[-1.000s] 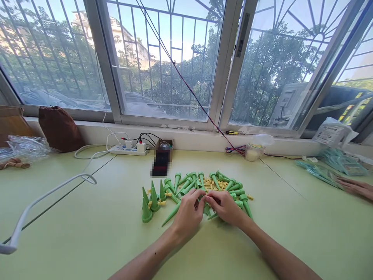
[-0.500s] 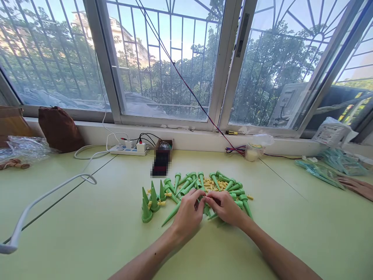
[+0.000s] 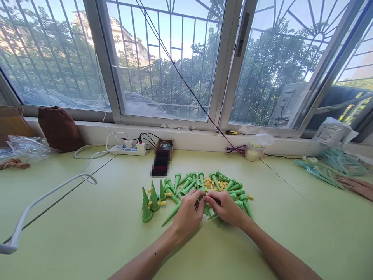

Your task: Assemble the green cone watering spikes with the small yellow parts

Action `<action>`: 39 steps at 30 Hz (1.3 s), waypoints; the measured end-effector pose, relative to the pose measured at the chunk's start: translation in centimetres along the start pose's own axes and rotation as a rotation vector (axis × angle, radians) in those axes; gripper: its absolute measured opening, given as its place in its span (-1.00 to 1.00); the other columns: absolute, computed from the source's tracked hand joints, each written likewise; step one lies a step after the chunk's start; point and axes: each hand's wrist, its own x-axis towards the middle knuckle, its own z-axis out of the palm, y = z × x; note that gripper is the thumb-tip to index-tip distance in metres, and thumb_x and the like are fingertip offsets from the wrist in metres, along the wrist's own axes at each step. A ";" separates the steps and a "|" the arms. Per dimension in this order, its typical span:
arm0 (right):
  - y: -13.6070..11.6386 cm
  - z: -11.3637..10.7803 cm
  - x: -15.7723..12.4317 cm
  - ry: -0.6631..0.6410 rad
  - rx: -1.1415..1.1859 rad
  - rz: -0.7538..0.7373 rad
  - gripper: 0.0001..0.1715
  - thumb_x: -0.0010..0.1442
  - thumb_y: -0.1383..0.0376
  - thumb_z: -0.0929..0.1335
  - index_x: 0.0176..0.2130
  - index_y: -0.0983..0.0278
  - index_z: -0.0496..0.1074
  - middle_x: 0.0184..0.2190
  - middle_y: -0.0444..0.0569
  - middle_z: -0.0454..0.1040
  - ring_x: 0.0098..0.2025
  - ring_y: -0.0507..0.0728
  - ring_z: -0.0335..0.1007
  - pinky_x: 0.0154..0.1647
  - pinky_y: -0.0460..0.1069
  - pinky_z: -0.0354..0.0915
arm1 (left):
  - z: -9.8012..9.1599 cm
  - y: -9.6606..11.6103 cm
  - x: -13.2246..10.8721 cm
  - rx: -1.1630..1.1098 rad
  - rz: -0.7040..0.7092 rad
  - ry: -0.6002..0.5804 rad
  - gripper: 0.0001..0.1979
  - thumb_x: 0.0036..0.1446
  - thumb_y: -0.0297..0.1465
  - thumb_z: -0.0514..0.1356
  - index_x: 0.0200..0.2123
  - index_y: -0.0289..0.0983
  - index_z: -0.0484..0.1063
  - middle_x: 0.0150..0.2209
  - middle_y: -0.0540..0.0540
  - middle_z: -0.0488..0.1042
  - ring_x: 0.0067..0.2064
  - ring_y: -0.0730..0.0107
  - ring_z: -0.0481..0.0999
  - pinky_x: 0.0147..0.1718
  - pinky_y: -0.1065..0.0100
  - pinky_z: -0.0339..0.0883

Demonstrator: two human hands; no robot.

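Observation:
My left hand (image 3: pixel 189 210) and my right hand (image 3: pixel 224 206) meet over a heap of green plastic spikes (image 3: pixel 186 187). Both are closed in a pinch, fingertips together. Whatever lies between them is too small and hidden to name. Small yellow plastic pieces (image 3: pixel 217 184) lie in a pile just behind my hands, ringed by the loose spikes. To the left of my left hand, several green spikes (image 3: pixel 146 212) stand upright on their caps, some with yellow pieces (image 3: pixel 162 203) sticking out of their sides. More spikes (image 3: pixel 247 206) lie beside my right wrist.
Behind stand a power strip (image 3: pixel 128 149) and a small box (image 3: pixel 169 146) beside a blurred dark object. A white cable (image 3: pixel 58 194) crosses the table's left side. A plastic-wrapped jar (image 3: pixel 253 151) stands near the window. Another person's hand (image 3: pixel 357 186) rests at the right, by plastic bags (image 3: pixel 344 161).
My hands keep almost the same pinched pose in the same place. The other person's hand at the right has shifted slightly left.

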 end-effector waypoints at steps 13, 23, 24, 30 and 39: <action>-0.1 0.0 -0.1 -0.023 0.012 0.009 -0.54 0.41 0.14 0.21 -0.50 0.27 0.21 -0.61 -0.21 0.16 -0.54 0.00 0.00 -0.48 -0.07 -0.03 | -0.1 0.1 0.0 0.007 -0.013 -0.022 -0.83 0.25 -0.47 0.08 -0.22 -0.22 0.48 -0.28 -0.07 0.50 -0.29 0.33 0.49 -0.34 0.36 0.31; 0.1 0.1 0.0 -0.024 0.016 -0.003 -0.57 0.40 0.19 0.22 -0.50 0.26 0.18 -0.60 -0.22 0.14 -0.54 0.00 -0.03 -0.49 -0.07 -0.05 | -0.2 0.4 0.1 0.025 -0.022 -0.034 -0.83 0.26 -0.46 0.07 -0.23 -0.23 0.47 -0.30 -0.06 0.49 -0.30 0.34 0.48 -0.34 0.36 0.30; 0.1 0.1 0.0 -0.024 0.018 -0.002 -0.57 0.40 0.19 0.21 -0.50 0.26 0.18 -0.60 -0.21 0.15 -0.54 0.00 -0.03 -0.49 -0.07 -0.05 | -0.2 0.4 0.1 0.026 -0.022 -0.034 -0.83 0.27 -0.46 0.07 -0.24 -0.23 0.47 -0.30 -0.06 0.49 -0.30 0.34 0.48 -0.34 0.36 0.30; 0.3 0.1 0.0 -0.021 0.011 0.007 -0.57 0.40 0.21 0.21 -0.50 0.26 0.16 -0.61 -0.22 0.15 -0.54 -0.01 -0.03 -0.49 -0.07 -0.06 | -0.2 0.3 0.0 0.024 -0.020 -0.033 -0.83 0.28 -0.44 0.07 -0.23 -0.23 0.47 -0.30 -0.07 0.48 -0.31 0.34 0.47 -0.35 0.36 0.29; 0.3 0.2 0.0 -0.019 -0.007 0.010 -0.54 0.41 0.20 0.20 -0.52 0.26 0.15 -0.61 -0.23 0.12 -0.55 -0.01 -0.06 -0.49 -0.07 -0.09 | -0.1 0.1 0.0 0.016 -0.004 -0.029 -0.83 0.27 -0.45 0.07 -0.23 -0.23 0.47 -0.30 -0.06 0.48 -0.31 0.35 0.48 -0.35 0.37 0.30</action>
